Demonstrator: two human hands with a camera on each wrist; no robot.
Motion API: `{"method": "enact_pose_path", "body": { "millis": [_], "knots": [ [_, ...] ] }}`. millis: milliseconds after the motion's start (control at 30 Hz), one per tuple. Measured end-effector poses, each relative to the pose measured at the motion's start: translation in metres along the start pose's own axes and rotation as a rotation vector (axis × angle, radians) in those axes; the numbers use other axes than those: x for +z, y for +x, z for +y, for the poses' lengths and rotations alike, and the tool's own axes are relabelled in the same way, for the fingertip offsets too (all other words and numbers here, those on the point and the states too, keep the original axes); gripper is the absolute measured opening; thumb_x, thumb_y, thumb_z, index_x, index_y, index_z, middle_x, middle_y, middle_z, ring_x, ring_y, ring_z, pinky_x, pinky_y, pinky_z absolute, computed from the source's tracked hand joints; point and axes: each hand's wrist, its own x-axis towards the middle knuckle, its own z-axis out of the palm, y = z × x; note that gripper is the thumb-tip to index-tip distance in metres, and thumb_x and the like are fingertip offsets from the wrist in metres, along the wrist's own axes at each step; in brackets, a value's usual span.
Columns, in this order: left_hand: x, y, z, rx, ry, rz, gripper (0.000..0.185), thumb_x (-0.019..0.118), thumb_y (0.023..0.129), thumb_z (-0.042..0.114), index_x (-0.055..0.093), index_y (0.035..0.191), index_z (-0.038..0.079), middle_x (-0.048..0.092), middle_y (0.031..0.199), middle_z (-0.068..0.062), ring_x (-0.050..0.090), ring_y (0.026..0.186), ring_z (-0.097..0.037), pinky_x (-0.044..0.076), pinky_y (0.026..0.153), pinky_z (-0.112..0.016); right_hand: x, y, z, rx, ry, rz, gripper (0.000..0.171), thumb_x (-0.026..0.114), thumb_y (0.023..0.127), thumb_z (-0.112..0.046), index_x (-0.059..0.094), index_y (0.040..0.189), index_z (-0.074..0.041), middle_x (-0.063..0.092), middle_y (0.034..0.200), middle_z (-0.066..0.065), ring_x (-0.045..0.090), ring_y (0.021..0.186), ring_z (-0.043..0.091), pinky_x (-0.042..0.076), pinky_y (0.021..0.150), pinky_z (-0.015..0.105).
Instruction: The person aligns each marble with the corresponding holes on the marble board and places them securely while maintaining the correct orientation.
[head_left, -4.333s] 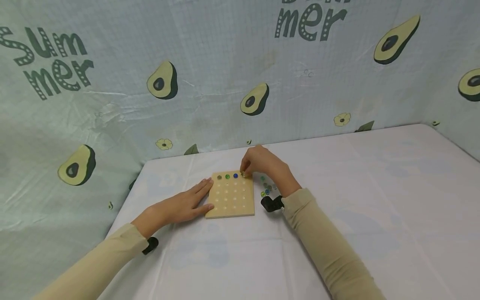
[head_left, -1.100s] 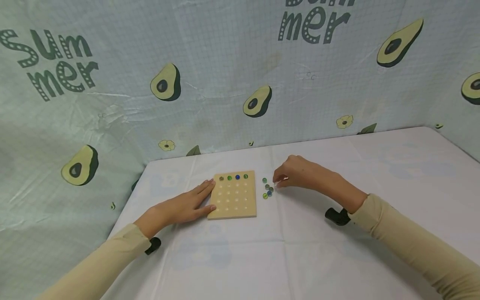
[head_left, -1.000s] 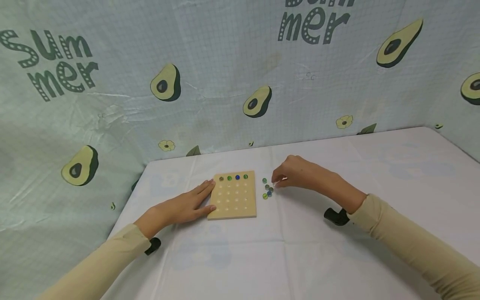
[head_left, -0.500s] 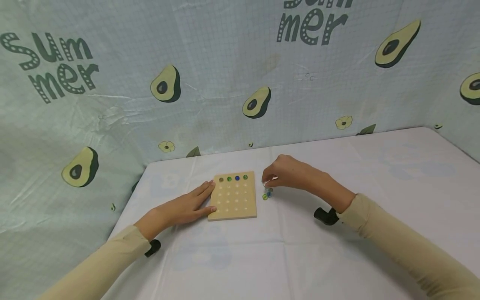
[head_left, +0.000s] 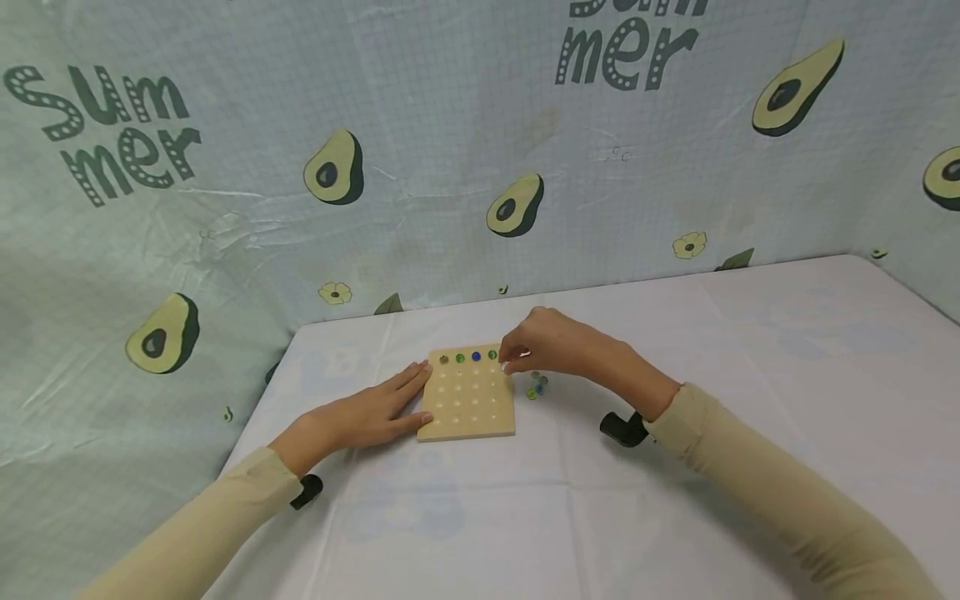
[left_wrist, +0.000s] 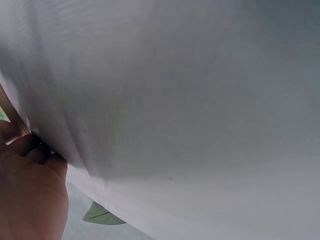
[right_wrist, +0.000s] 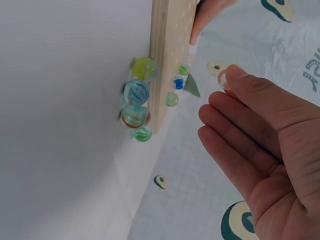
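A square wooden board (head_left: 467, 423) with rows of small round hollows lies on the table. Along its far row sit several glass marbles, a blue marble (head_left: 476, 357) among them. My left hand (head_left: 363, 414) rests flat against the board's left edge, fingers stretched out and thumb at the near corner. Over the far right part of the board, my right hand (head_left: 558, 340) pinches a clear marble (right_wrist: 223, 80) between thumb and forefinger. In the right wrist view its other fingers are loosely extended. The left wrist view shows part of the left hand (left_wrist: 32, 190) at the board's edge.
Several loose marbles lie close together right of the board, including a yellow-green marble (right_wrist: 144, 69) and a blue-swirled marble (right_wrist: 136, 93). A white cloth (head_left: 480, 517) covers the table. Behind it hangs a pale curtain (head_left: 420, 108) printed with avocados.
Since about four seconds ago, my right hand has let go of a marble in the far row, gone right, and come back left over the board with a clear marble. The left hand stays put.
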Motion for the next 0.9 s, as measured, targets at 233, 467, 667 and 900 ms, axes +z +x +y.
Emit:
{"method": "enact_pose_path", "body": {
  "millis": [233, 467, 667, 900],
  "knots": [
    [-0.002, -0.003, -0.002, -0.012, -0.009, -0.022, 0.090, 0.040, 0.101, 0.069, 0.002, 0.165, 0.018, 0.000, 0.171, -0.002, 0.007, 0.157, -0.023, 0.022, 0.122, -0.051, 0.005, 0.011, -0.001, -0.032, -0.007, 0.030, 0.013, 0.080, 0.090, -0.019, 0.081, 0.099, -0.010, 0.078, 0.092, -0.004, 0.069, 0.082, 0.004, 0.056, 0.074, 0.020],
    [-0.003, -0.003, -0.003, -0.003, -0.014, -0.022, 0.090, 0.039, 0.101, 0.070, 0.002, 0.165, 0.019, 0.000, 0.171, -0.002, 0.007, 0.157, -0.023, 0.022, 0.122, -0.051, 0.006, 0.024, -0.004, -0.030, -0.005, 0.029, 0.015, 0.079, 0.091, -0.020, 0.081, 0.101, -0.009, 0.078, 0.092, -0.003, 0.070, 0.081, 0.003, 0.055, 0.072, 0.019],
    [-0.003, -0.003, -0.004, -0.004, -0.015, -0.017, 0.090, 0.038, 0.100, 0.071, 0.001, 0.165, 0.021, 0.000, 0.171, 0.000, 0.008, 0.157, -0.022, 0.022, 0.122, -0.051, 0.007, 0.033, -0.008, -0.056, 0.022, 0.033, 0.013, 0.079, 0.091, -0.019, 0.081, 0.100, -0.009, 0.078, 0.093, -0.002, 0.070, 0.081, 0.004, 0.055, 0.073, 0.020],
    [-0.002, -0.002, -0.004, -0.012, -0.028, -0.027, 0.091, 0.038, 0.099, 0.073, 0.000, 0.165, 0.024, 0.000, 0.171, 0.001, 0.008, 0.157, -0.021, 0.022, 0.122, -0.051, 0.012, 0.043, -0.011, -0.055, 0.019, 0.017, 0.012, 0.078, 0.092, -0.018, 0.081, 0.099, -0.010, 0.078, 0.091, -0.002, 0.067, 0.077, 0.003, 0.054, 0.072, 0.019]
  ]
}}
